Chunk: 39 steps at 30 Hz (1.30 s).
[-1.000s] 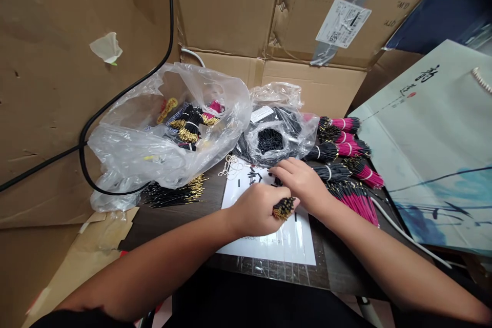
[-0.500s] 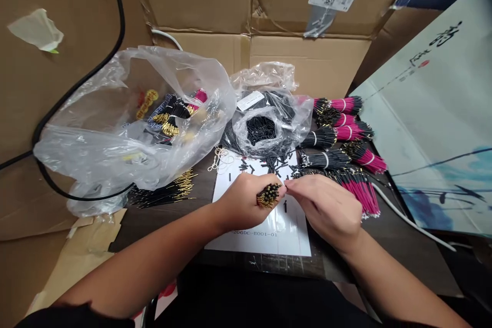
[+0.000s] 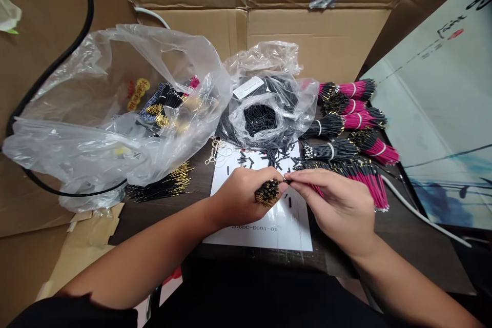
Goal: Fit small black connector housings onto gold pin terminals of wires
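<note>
- Gold-tipped black wire bundle (image 3: 268,193): we clench it in our left hand (image 3: 242,197), fingers closed around it, just above a white paper sheet (image 3: 295,230).
- On that sheet we read 206DC-E001-01; short black pieces (image 3: 271,156) lie scattered along its top.
- Our right hand (image 3: 334,210) pinches nearly shut at the bundle's tip, holding something too small to tell.
- Pink-and-black wire bundles (image 3: 359,120) with white bands lie beyond.

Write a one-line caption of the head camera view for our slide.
Left hand grips a gold-tipped wire bundle, right hand pinching at its tip, above a printed sheet.
</note>
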### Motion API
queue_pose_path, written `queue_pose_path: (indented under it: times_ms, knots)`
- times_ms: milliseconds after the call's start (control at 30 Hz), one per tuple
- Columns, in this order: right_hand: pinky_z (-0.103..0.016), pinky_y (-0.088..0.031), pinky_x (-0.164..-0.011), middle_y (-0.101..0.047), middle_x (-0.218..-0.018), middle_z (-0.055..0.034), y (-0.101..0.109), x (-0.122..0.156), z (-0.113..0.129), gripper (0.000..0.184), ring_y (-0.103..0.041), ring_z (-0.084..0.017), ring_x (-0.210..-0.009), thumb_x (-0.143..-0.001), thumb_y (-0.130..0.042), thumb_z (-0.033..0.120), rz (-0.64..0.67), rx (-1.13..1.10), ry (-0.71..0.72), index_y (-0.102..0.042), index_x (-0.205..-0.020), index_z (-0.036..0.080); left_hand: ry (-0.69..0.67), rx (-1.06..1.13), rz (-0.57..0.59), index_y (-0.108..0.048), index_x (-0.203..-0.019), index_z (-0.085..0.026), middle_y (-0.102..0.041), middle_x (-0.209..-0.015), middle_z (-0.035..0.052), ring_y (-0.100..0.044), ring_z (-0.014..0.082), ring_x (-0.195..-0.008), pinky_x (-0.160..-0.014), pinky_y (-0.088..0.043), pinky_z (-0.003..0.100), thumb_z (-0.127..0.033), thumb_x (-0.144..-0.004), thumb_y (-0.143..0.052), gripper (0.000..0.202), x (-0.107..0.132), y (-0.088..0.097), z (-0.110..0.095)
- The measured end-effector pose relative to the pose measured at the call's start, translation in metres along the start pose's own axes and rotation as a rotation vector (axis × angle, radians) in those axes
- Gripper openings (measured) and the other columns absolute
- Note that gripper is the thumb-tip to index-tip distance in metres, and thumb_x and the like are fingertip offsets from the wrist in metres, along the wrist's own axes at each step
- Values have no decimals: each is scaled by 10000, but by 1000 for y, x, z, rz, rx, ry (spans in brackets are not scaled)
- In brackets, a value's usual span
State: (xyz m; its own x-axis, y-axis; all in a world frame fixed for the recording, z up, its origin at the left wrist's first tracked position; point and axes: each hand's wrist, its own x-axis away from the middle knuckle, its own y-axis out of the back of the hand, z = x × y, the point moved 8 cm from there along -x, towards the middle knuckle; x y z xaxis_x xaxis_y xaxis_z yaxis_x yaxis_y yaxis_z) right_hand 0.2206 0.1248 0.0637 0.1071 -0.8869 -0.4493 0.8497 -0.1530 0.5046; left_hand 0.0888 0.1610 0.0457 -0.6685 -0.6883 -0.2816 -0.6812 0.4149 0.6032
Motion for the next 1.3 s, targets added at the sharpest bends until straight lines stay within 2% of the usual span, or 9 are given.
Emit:
queue_pose_path:
  times_ms: [233, 500, 700, 800, 933, 1000, 1133, 1233, 1300]
  knots:
    - [-312, -581, -780, -728, -955, 8, 0, -2, -1, 274, -684, -149, -858, -778, -684, 84, 29, -13, 2, -685, -990, 259, 0, -46, 49, -601, -874, -156, -674, -753, 26, -612, 93, -622, -572, -459, 175, -303, -914, -482, 194, 0, -4, 2]
    - [-312, -569, -705, -719, -896, -8, -4, -4, -8, 205, -666, -150, -801, -789, -686, 125, 49, -108, -83, -727, -940, 257, -54, -131, 4, -589, -918, -171, -648, -700, -8, -586, 85, -592, -568, -430, 189, -280, -912, -474, 159, 4, -6, 2]
    - [-329, -563, -720, -688, -946, -28, -10, -3, -9, 274, -647, -154, -848, -859, -592, 124, 112, -108, -115, -691, -1068, 269, -74, -185, -29, -555, -919, -170, -656, -743, -9, -576, 86, -585, -547, -413, 203, -301, -915, -489, 146, 4, -5, 5]
    - [-336, -569, -739, -690, -962, -36, -12, -1, -9, 264, -652, -160, -864, -862, -588, 134, 130, -81, -106, -680, -1075, 260, -80, -197, -20, -548, -871, -167, -634, -687, -13, -559, 89, -549, -507, -390, 207, -335, -910, -493, 181, 4, -5, 5]
    - [-340, -593, -762, -715, -914, -35, -11, 5, -21, 313, -686, -166, -829, -836, -640, 178, 64, -148, -226, -618, -1143, 229, -86, -196, 18, -554, -862, -169, -631, -657, -13, -564, 93, -543, -509, -395, 203, -299, -905, -476, 158, 4, -8, 2]
    - [-324, -598, -735, -718, -885, -26, -8, 7, -24, 284, -692, -160, -793, -821, -662, 186, 14, -176, -263, -634, -1100, 231, -59, -160, 11, -563, -882, -168, -646, -681, -6, -579, 87, -570, -541, -418, 192, -274, -917, -462, 151, 4, -7, 2]
    - [-316, -580, -739, -708, -903, -20, -7, 2, -14, 148, -674, -156, -829, -809, -667, 146, 4, -186, -193, -707, -916, 240, -58, -126, -60, -583, -923, -169, -658, -705, -4, -588, 83, -592, -563, -428, 189, -262, -926, -462, 153, 6, -4, 1]
    - [-331, -573, -728, -700, -916, -28, -8, 0, -9, 162, -661, -163, -841, -807, -665, 130, 28, -239, -161, -718, -913, 240, -107, -140, -104, -591, -925, -166, -649, -677, -10, -578, 86, -569, -563, -430, 200, -248, -909, -484, 136, 8, -1, -2]
    - [-333, -570, -714, -697, -913, -29, -9, 0, -9, 171, -658, -164, -831, -806, -666, 133, 40, -249, -161, -722, -921, 247, -109, -107, -89, -592, -906, -162, -641, -658, -10, -570, 83, -548, -552, -433, 194, -237, -900, -493, 124, 8, -2, -2]
